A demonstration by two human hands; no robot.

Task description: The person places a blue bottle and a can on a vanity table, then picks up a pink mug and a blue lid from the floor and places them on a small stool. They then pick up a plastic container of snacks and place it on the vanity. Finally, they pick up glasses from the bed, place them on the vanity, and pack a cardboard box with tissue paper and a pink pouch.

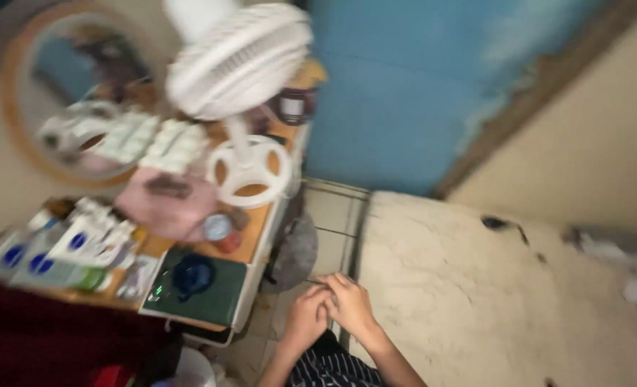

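Two hands are meeting low in the frame: the left hand and right hand are touching, fingers curled together, and I cannot tell whether they are holding anything. They are hovering between a cluttered bench carrying a white fan and a stained mattress, under a blue wall.

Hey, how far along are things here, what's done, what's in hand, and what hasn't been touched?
Done: nothing shows as finished. In hand: the left hand and right hand are pressed together over the tiled floor, beside the bare mattress; the blur hides whether they hold anything. Untouched: the white fan, the tubes and bottles and the dark green book sit on the cluttered orange table.
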